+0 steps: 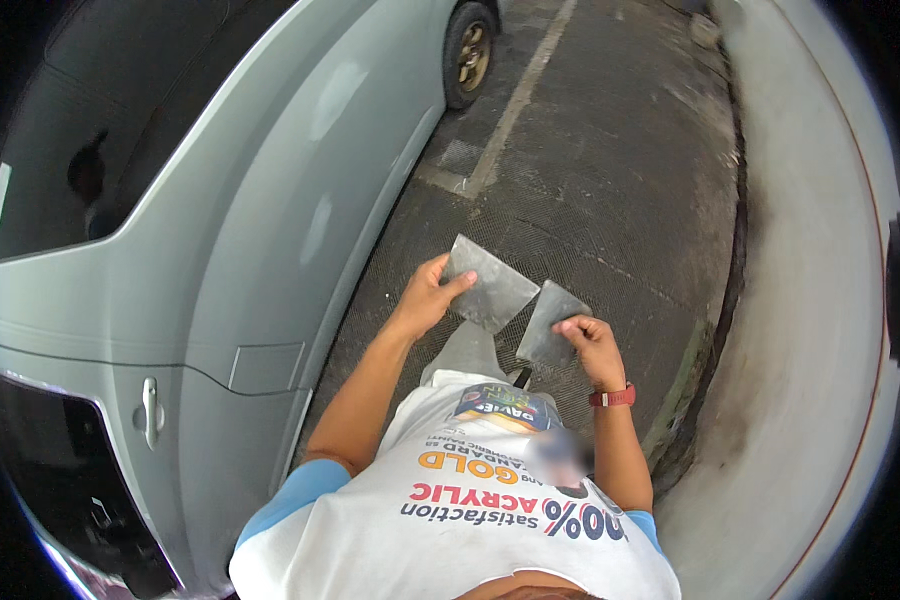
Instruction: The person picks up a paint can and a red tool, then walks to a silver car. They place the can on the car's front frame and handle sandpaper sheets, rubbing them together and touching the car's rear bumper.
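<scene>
Between the thumb and fingers of my left hand [438, 292] is a thin, flat grey plate [493, 285], roughly rectangular, with a scuffed, dull metallic face. My right hand [592, 345] pinches a second grey plate [550, 322], which looks darker and narrower from this angle. Both plates are held up in front of my body, tilted, their near corners almost meeting. The fingers behind each plate are partly hidden. A red watch [612, 396] is on my right wrist.
A silver-grey vehicle [300, 200] with a door handle [150, 412] stands close on my left. Farther ahead is a wheel [468, 56] with a gold-coloured rim. A pale wall [810, 250] runs along my right. Dark textured pavement [590, 170] bears a faded painted line [518, 105].
</scene>
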Tool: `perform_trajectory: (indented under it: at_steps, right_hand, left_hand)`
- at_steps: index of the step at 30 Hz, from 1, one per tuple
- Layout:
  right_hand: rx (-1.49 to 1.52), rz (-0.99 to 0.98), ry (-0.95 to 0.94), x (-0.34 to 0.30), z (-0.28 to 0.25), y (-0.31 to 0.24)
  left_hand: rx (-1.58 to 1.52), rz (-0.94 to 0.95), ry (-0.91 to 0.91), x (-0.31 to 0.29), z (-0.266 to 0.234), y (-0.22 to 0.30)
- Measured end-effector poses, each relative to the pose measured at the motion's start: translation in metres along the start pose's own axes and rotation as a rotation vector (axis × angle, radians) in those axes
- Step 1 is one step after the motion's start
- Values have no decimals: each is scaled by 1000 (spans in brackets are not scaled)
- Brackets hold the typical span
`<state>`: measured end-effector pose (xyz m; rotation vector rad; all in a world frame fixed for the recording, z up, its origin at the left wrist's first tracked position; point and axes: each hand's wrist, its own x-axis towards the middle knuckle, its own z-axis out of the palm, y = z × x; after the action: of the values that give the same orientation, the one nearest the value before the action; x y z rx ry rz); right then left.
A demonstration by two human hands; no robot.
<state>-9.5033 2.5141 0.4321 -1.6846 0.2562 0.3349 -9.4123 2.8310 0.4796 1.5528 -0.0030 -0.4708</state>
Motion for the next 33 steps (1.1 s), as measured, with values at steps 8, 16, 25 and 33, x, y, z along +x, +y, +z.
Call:
perform_trajectory:
  at_steps: [8, 16, 25, 33]
  right_hand:
    - [371, -35, -47, 216, -45, -28]
    - [373, 83, 71, 362, -118, -99]
    - [-523, -108, -127, 532, -214, -111]
    - [-1349, -212, -424, 689, -373, 35]
  left_hand:
    - [-167, 169, -14, 212, 54, 7]
    - [-224, 153, 270, 404, 73, 59]
    - [192, -194, 354, 483, 78, -19]
    - [444, -894, 106, 361, 113, -206]
